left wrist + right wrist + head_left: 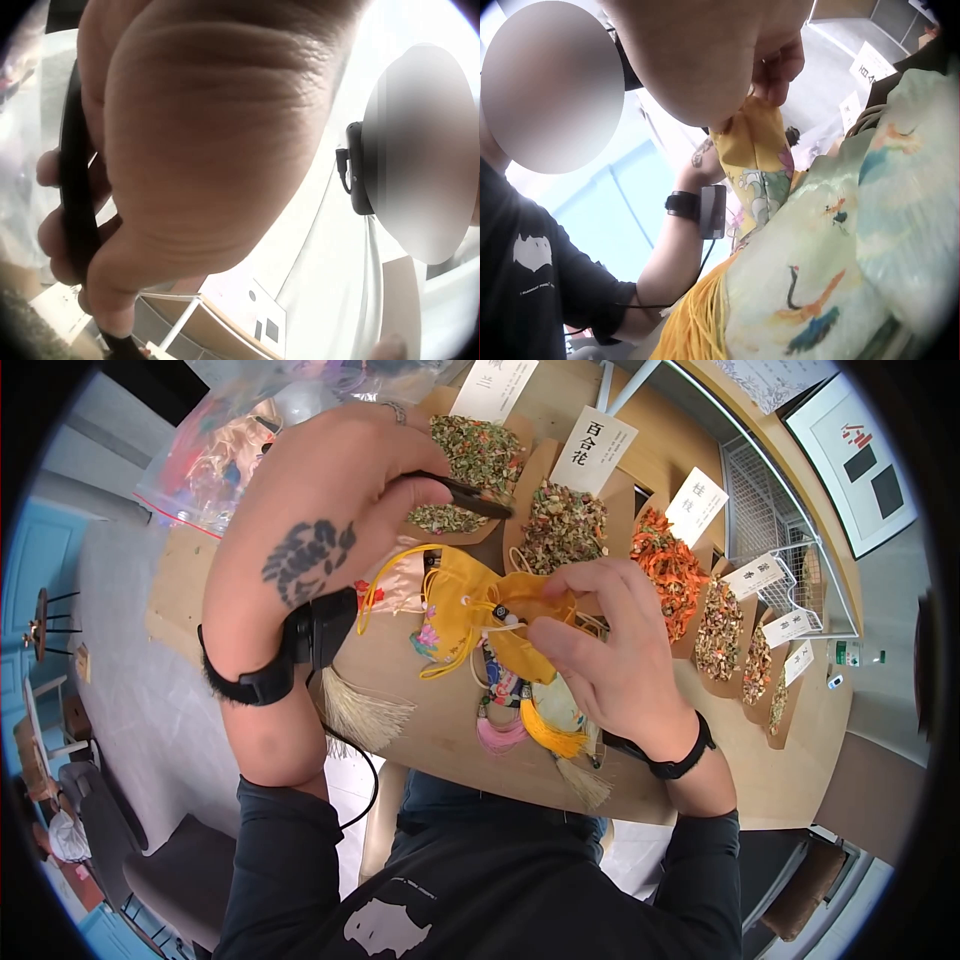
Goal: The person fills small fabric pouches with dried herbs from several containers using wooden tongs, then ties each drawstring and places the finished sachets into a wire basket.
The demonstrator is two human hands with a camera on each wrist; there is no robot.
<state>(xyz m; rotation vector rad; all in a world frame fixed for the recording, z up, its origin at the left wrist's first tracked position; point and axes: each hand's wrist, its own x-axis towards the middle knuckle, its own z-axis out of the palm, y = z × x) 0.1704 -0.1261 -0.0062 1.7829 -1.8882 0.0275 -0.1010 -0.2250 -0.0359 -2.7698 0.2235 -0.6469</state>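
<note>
My left hand [345,490] grips a dark, slender tool [465,496], whose tip is over the edge of the dried herbs [475,450]. In the left wrist view, the fingers and thumb of that hand [202,142] wrap the black handle [73,172]. A yellow fabric pouch [452,592] with flower embroidery and yellow cords lies below the tool. My right hand [625,650] pinches the pouch's rim, its mouth parted. From the right wrist, that hand [712,56] is seen holding the yellow cloth [756,139]. Whether anything is on the tool's tip is unclear.
Paper trays of dried plants, including orange petals [668,575], curve along the right with label cards [594,450]. Pouches with pink [500,732] and yellow tassels [550,730] lie near the front edge. A cream tassel [365,710] lies left; a plastic bag [215,460] is behind.
</note>
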